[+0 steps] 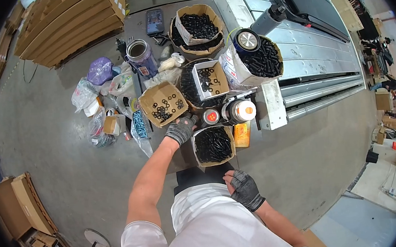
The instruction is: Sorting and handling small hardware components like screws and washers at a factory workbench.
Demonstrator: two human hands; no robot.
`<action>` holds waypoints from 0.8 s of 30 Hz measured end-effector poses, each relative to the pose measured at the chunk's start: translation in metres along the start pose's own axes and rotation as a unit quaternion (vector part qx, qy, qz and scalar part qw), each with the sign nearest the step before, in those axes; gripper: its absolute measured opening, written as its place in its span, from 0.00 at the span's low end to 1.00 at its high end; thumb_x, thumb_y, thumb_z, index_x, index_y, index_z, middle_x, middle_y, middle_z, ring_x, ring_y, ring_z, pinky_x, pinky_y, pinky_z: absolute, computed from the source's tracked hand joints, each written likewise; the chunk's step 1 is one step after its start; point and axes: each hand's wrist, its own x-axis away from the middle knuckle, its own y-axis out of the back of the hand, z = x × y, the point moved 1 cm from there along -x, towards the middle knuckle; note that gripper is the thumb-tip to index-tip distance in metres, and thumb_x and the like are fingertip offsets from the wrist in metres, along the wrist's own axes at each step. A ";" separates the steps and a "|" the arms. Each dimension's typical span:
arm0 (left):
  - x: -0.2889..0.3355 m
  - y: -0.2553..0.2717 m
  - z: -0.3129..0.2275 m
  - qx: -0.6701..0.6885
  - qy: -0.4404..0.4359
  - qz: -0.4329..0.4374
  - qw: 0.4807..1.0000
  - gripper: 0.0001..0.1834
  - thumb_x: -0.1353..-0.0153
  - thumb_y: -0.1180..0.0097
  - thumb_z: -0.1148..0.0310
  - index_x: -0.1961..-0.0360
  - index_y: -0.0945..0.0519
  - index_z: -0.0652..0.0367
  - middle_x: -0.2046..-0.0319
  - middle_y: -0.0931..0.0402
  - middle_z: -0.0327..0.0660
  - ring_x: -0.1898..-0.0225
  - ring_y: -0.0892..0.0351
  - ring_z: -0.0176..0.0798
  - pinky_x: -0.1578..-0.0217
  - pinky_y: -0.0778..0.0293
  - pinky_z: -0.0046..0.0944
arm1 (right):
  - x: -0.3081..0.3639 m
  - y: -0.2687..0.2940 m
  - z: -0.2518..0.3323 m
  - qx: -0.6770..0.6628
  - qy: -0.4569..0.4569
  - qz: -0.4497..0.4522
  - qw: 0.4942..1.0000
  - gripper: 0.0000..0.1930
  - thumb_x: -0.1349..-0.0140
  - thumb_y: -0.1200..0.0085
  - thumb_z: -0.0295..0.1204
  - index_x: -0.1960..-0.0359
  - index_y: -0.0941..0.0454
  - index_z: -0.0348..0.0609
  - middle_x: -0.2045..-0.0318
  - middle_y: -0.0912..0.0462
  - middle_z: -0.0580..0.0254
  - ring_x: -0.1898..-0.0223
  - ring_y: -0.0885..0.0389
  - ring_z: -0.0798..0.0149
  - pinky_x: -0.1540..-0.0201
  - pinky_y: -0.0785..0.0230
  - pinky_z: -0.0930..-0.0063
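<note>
Looks pretty bright overall and fairly even, with soft shadows on the floor (pixel 79 182). Picks up shiny streaks on the metal rollers (pixel 324 94) and gets close to washed out on the white shirt (pixel 207 222). Reads sharp enough mid-frame, kinda mushy around the distant person (pixel 391 84). Bends hard toward the rim, then drops to black in the corners. Can't pin down the light source tbh.
</note>
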 end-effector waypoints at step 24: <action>0.085 -0.026 0.004 0.060 0.191 -0.129 0.971 0.22 0.45 0.45 0.68 0.47 0.26 0.58 0.46 0.27 0.54 0.49 0.22 0.54 0.54 0.25 0.54 | 0.008 -0.010 0.020 -0.064 -0.099 -0.075 0.990 0.08 0.44 0.44 0.19 0.62 0.20 0.40 0.64 0.18 0.52 0.64 0.18 0.52 0.60 0.26 0.66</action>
